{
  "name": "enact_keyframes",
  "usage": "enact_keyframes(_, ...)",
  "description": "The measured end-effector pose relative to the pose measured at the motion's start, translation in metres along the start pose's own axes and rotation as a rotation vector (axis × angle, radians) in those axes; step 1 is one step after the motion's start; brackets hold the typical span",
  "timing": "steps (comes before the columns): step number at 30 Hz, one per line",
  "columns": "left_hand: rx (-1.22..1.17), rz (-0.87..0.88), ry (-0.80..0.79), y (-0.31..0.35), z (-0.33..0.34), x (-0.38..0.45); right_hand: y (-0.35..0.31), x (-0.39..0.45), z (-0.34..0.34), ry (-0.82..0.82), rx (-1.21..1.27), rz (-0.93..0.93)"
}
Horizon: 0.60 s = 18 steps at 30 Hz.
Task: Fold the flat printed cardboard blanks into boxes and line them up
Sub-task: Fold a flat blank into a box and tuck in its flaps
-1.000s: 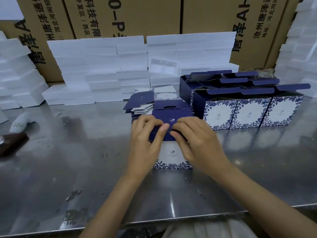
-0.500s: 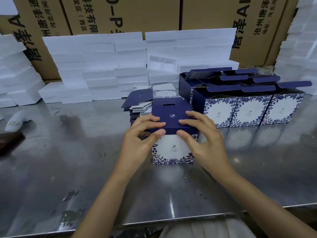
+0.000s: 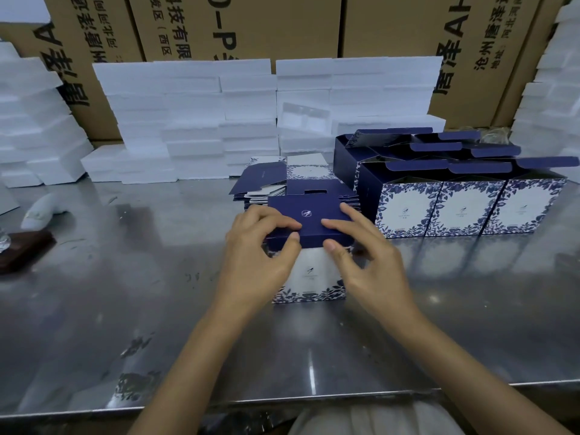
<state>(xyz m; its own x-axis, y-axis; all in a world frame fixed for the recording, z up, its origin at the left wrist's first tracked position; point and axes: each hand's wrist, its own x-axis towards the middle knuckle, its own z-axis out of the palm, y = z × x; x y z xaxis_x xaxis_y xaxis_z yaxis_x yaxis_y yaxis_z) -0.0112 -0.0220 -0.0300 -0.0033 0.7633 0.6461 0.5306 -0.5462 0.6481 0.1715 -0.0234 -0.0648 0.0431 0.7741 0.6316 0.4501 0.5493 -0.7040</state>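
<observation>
A navy and white floral box (image 3: 310,274) stands upright on the steel table (image 3: 157,309) in front of me. My left hand (image 3: 260,262) pinches the left front edge of its navy top panel, thumb below and fingers on top. My right hand (image 3: 367,265) pinches the right front edge the same way. Behind the box lies a stack of flat printed blanks (image 3: 266,183). To the right, folded boxes (image 3: 464,208) with raised lid flaps stand side by side in rows.
White foam blocks (image 3: 194,120) are stacked along the back and on both sides, in front of large brown cartons (image 3: 392,26). A dark brown object (image 3: 22,252) and a pale tool (image 3: 44,210) lie at the far left. The table's front edge (image 3: 282,400) runs close to me.
The box has gone from tilted toward me to standing upright. Both hands shifted from the flap's middle to its front edge, thumbs now under the top panel.
</observation>
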Motion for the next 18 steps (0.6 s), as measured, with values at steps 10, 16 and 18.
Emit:
enact_keyframes(10, 0.759, -0.135, 0.06, 0.001, -0.028, -0.006, -0.04, 0.009, 0.074, -0.206, 0.07, 0.015)
enact_keyframes(16, 0.793, -0.316, 0.111, -0.056, -0.07, 0.029, -0.014, 0.023, 0.101, -0.314, -0.151, 0.038)
enact_keyframes(18, 0.787, -0.351, 0.12, -0.084, -0.082, 0.05, 0.005, 0.032, 0.104, -0.287, -0.193, 0.093)
